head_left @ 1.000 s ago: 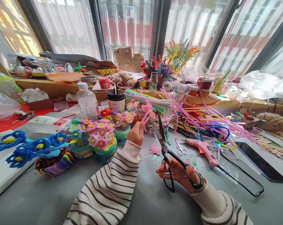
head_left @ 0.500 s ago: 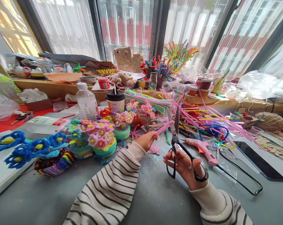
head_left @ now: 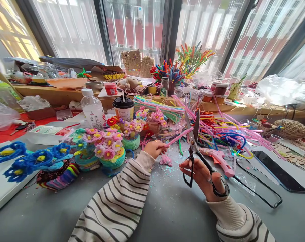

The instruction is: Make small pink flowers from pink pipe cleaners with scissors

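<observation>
My left hand, near the middle, pinches a pink pipe cleaner piece that points up and right. The fingers of my right hand are through the black handles of large scissors, whose blades stand apart and point upward. The pink piece's far end is at the blades; whether it lies between them I cannot tell. Below my left hand's fingertips, a small heap of pink fluff rests on the grey table among glittery bits.
Pink flowers in a pot and blue flowers stand at left, with a bottle and lidded cup behind. Rightward lie a pink glue gun, a black phone and many loose pipe cleaners.
The scissors and my right hand have moved slightly right and down. My left hand has shifted a little left, and the pink piece now looks more separate from my fingers.
</observation>
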